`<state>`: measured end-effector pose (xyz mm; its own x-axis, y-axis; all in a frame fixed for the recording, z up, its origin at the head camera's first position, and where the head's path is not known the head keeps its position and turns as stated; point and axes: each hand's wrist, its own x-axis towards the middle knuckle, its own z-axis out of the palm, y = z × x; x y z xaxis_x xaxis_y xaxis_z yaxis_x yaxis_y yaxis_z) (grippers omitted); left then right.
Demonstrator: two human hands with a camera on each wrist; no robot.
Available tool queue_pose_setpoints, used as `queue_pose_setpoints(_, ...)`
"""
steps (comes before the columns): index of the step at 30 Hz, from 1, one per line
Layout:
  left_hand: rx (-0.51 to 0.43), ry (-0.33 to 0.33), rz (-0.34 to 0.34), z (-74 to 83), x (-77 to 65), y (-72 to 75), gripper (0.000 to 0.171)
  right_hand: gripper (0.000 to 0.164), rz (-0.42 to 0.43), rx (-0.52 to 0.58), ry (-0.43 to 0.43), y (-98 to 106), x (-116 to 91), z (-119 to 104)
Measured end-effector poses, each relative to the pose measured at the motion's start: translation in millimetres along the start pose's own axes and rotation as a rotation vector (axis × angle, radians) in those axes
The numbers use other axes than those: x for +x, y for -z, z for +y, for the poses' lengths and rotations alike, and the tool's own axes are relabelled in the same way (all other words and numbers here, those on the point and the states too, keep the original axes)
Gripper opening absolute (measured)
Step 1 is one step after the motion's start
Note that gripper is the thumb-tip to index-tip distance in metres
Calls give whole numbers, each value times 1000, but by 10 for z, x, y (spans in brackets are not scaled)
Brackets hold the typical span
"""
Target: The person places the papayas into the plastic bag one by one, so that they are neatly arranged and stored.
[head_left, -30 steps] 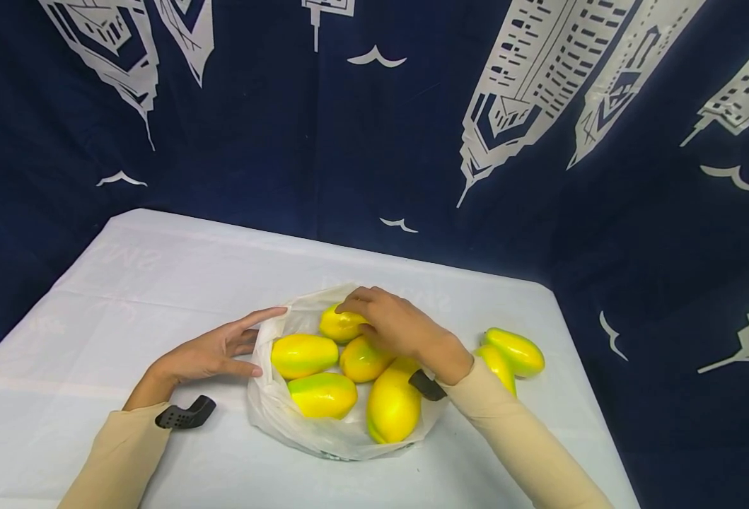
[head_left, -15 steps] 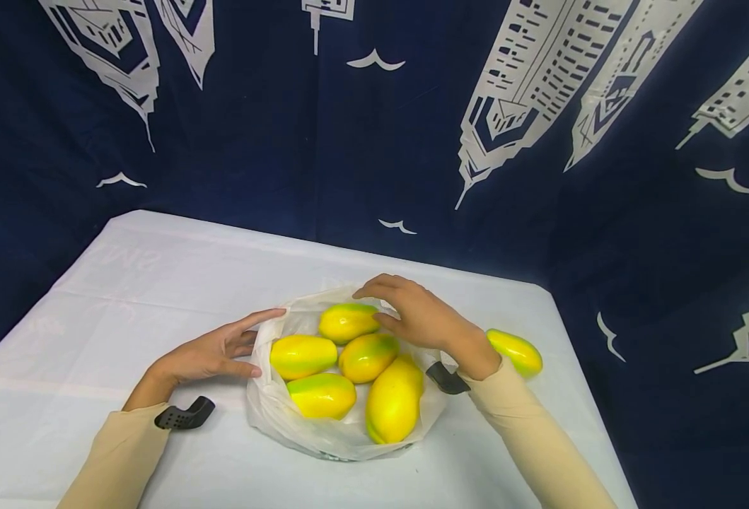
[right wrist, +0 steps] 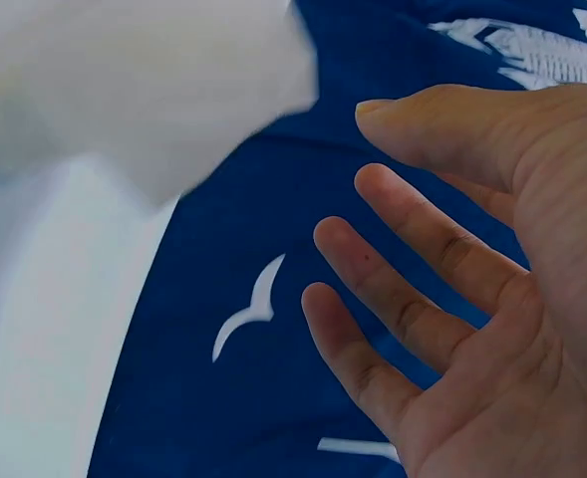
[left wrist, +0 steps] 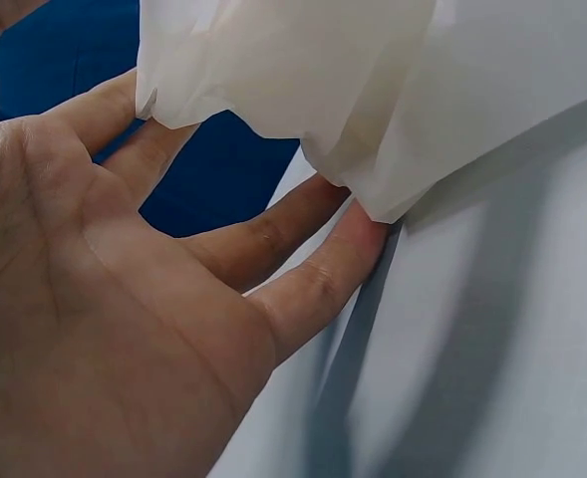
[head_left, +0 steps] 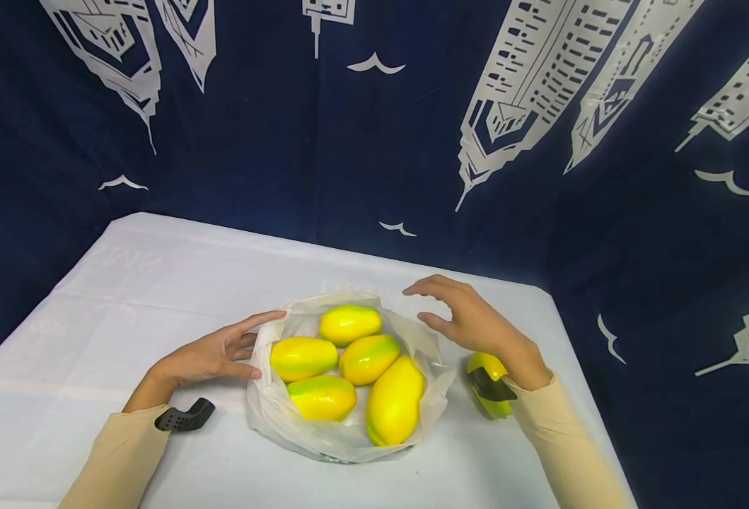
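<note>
A white plastic bag (head_left: 332,447) stands on the table with its mouth spread upward. Inside lie several glossy yellow-green mangoes, among them one at the back (head_left: 349,324) and a larger one at the front right (head_left: 395,403). My left hand (head_left: 211,353) touches the bag's left rim with spread, nearly straight fingers; the left wrist view shows the fingertips against the plastic. To the right of the bag, my right hand (head_left: 479,318) hovers with relaxed fingers and thumb apart, holding nothing. A mango (head_left: 485,364) outside the bag is partly covered by the right wrist's black mount.
A white cloth covers the table (head_left: 177,276). Behind and to the right hangs a dark blue curtain (head_left: 253,141) with white building prints. Black mounts sit on both wrists, the left one (head_left: 185,414) close above the tabletop.
My right hand has let go of the back mango in the bag and moved right, out past the rim. Its forearm now hides the far-right mango. The left hand stays put.
</note>
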<state>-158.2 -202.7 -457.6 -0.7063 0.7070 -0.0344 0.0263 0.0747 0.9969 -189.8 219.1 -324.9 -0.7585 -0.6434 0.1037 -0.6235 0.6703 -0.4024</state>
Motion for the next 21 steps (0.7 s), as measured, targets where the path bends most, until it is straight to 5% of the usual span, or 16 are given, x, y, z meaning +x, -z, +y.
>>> queue_pose_setpoints(15, -4, -14, -6, -6, -4, 12, 94, 41, 8, -37, -267, 89, -676, 499)
queue_pose_setpoints(21, -7, 1, 0, -5, -5, 2, 95, 38, 37, -35, -266, 79, -919, 663)
